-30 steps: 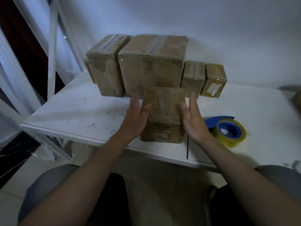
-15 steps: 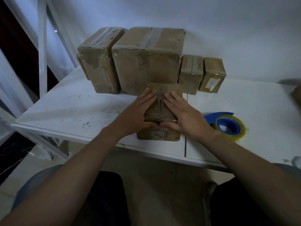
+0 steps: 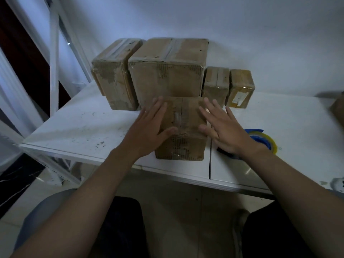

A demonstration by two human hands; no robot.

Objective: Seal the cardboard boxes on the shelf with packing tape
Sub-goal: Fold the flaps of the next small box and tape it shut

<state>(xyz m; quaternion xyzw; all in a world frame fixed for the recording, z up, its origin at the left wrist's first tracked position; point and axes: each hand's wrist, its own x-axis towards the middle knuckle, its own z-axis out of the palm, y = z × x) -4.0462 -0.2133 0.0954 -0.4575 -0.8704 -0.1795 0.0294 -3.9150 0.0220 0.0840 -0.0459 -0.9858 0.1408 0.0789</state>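
1. Front box (image 3: 183, 125): centre of frame, on the white shelf (image 3: 83, 127) near its front edge. Flaps are down, with a glossy tape strip over the centre seam running front to back.
2. Left hand (image 3: 149, 129): flat, fingers straight and spread, lying across the box's top left edge. Thumb is splayed and rests on the box top near the front edge. It grips nothing.
3. Right hand (image 3: 223, 131): mirrored pose, fingers straight and fanned over the box's top right edge. Thumb tip is on the top near the front right corner. Can't tell if the palm touches the box or hangs just off its side.
4. Tape roll (image 3: 266, 141): lies flat on the shelf, centre right of frame, just right of the right hand. Yellowish tape, blue core. The wrist hides its left part.
5. Back row against the wall (image 3: 242, 25), upper centre, left to right: tall box (image 3: 113, 77), big box (image 3: 167, 71), small box (image 3: 216, 84), label box (image 3: 241, 87). The first three show a tape strip along the top. The label box has a white sticker on its front.
6. The front box sits directly in front of the big box. Can't tell if they touch.
7. Edge box (image 3: 337, 110): brown corner at the right edge of the frame, mostly cut off.
8. Frame (image 3: 54, 62): white bars, upper left.
9. Shelf: dark scuffs on the left half, and a panel seam just right of the front box.
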